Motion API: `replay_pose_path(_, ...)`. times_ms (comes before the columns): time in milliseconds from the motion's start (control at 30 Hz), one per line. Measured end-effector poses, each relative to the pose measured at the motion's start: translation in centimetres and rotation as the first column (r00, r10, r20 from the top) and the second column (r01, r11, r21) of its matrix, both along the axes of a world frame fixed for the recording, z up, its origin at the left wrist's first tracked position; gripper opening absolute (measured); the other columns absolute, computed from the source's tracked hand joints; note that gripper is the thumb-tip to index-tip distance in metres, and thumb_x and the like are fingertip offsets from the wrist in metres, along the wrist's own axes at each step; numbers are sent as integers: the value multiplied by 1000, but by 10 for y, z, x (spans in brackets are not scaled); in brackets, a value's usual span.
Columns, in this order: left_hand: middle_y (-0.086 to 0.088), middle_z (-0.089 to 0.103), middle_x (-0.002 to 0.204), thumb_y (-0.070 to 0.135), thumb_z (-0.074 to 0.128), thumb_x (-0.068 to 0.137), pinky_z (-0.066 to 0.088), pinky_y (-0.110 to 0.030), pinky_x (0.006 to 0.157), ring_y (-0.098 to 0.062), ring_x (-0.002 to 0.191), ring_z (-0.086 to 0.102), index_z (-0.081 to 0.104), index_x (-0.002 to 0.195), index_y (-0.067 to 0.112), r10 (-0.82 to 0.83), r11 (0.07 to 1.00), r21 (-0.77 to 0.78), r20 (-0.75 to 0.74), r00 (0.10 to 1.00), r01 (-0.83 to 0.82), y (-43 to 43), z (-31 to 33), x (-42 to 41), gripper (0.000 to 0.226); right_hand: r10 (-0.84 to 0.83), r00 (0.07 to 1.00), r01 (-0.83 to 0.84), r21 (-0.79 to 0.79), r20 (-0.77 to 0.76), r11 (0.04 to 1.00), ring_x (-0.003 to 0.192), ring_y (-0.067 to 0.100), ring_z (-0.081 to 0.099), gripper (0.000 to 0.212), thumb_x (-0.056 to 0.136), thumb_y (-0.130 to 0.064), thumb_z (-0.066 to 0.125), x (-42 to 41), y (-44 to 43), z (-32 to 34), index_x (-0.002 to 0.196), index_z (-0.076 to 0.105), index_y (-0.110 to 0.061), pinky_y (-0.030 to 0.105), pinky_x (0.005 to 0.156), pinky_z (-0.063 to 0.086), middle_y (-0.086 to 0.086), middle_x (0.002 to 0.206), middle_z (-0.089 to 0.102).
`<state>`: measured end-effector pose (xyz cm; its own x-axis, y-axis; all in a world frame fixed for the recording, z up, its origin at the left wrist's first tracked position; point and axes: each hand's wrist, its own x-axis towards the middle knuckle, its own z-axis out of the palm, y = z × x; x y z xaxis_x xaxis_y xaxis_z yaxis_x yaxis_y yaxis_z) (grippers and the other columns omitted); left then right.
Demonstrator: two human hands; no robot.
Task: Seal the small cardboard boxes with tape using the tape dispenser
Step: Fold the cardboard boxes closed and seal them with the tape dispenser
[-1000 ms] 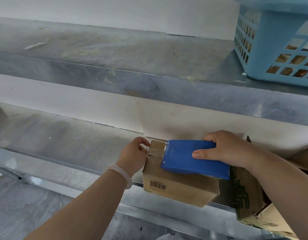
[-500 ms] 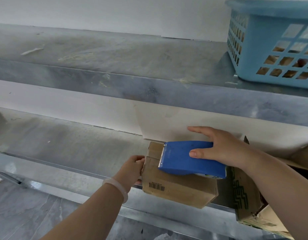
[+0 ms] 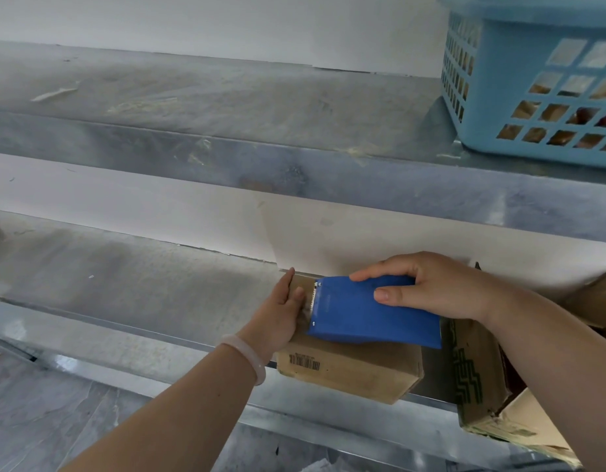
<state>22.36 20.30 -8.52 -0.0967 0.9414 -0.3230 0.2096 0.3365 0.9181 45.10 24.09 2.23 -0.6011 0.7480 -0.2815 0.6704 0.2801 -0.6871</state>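
Galvanised metal shelving against a white wall (image 3: 192, 25), seen from the near side.

Upper shelf (image 3: 226, 97): scuffed grey sheet metal. A light blue lattice basket (image 3: 499, 80) stands at its far right, with brownish contents showing through the holes, not identifiable.

Lower shelf (image 3: 124, 284): same metal. The small cardboard box (image 3: 356, 369) sits at the near edge, right of centre, its near right corner overhanging the lip. A barcode label (image 3: 304, 362) shows on its near face.

Tape dispenser (image 3: 369, 318): blue, lying on top of the small cardboard box, its toothed cutter (image 3: 311, 298) pointing left at the box's left end.

Right hand (image 3: 441, 287): grips the tape dispenser from above, fingers over the far side and thumb pressed on the blue top face.

Left hand (image 3: 277, 318): flat, fingers straight and together, laid against the left end of the small cardboard box just beside the cutter. It holds nothing. A pale bracelet (image 3: 247, 356) circles the wrist.

Larger carton (image 3: 478, 376): brown with green printing, right of the small cardboard box, tilted and partly hidden behind the right forearm.

Floor (image 3: 39, 420): grey stone-pattern tiles, visible below the shelving at near left.
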Motion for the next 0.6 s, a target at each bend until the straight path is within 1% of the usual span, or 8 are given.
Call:
replay_pose_path(33, 9, 52, 119, 31, 35, 104, 42, -12, 72, 1, 92, 52, 21, 151, 33, -6, 1000, -2, -5, 1000, 6, -1, 0, 0, 48, 8, 1000, -8, -8, 3, 1000, 111, -15, 50, 35, 73, -59, 57, 1, 1, 0, 107, 58, -68, 17, 100, 38, -40, 117, 56)
replay_pose_path(67, 10, 52, 118, 32, 34, 104, 42, -12, 71, 3, 91, 52, 21, 151, 33, -10, 1000, -5, -12, 1000, 10, -2, 1, 0, 48, 13, 1000, -13, -15, 5, 1000, 113, -12, 51, 34, 74, -58, 58, 2, 2, 1, 107, 58, -68, 20, 102, 39, -38, 119, 56)
replay_pose_path(133, 7, 52, 127, 35, 33, 104, 44, -19, 79, -5, 99, 54, 20, 151, 35, -18, 1000, -14, -38, 999, 18, -2, 2, -1, 48, 16, 1000, -16, -38, 11, 999, 113, -8, 52, 32, 79, -51, 63, 4, 3, 3, 105, 58, -68, 20, 99, 41, -35, 121, 56)
replay_pose_path(200, 6, 49, 129, 36, 32, 104, 42, -24, 87, -12, 107, 52, 19, 151, 35, -25, 1000, -13, -58, 998, 24, -2, 2, -1, 49, 6, 1000, -6, -58, 6, 998, 110, -7, 53, 32, 81, -46, 66, 6, 2, 5, 104, 59, -67, 17, 94, 43, -34, 121, 55)
replay_pose_path(300, 4, 48, 136, 37, 31, 104, 43, -32, 99, -16, 115, 51, 19, 151, 34, -58, 998, -18, -83, 995, 57, -2, 3, -2, 49, -7, 1000, 7, -51, 7, 999, 111, -5, 55, 38, 68, -56, 64, 10, 2, 6, 104, 60, -67, 19, 96, 44, -31, 122, 57)
replay_pose_path(367, 0, 44, 142, 39, 30, 104, 40, -38, 106, -20, 122, 48, 18, 152, 34, -76, 997, -24, -108, 991, 74, -1, 2, -3, 50, -25, 1000, 26, -50, 13, 998, 110, -5, 56, 41, 64, -58, 64, 18, 2, 8, 103, 60, -68, 21, 97, 44, -31, 119, 59)
replay_pose_path(500, -1, 37, 148, 39, 30, 104, 35, -35, 107, -21, 127, 41, 17, 152, 33, -89, 996, -23, -154, 984, 87, 0, 2, -5, 51, -66, 998, 67, -67, 18, 996, 104, -10, 58, 39, 65, -53, 67, 41, -2, 11, 102, 62, -65, 20, 97, 43, -37, 111, 61)
replay_pose_path(600, -1, 36, 149, 38, 30, 104, 34, -31, 103, -19, 125, 41, 17, 152, 34, -95, 995, -6, -164, 982, 95, 0, 1, -6, 50, -83, 996, 84, -51, 23, 995, 104, -10, 57, 40, 65, -54, 67, 45, -7, 7, 103, 62, -64, 21, 98, 43, -38, 110, 61)
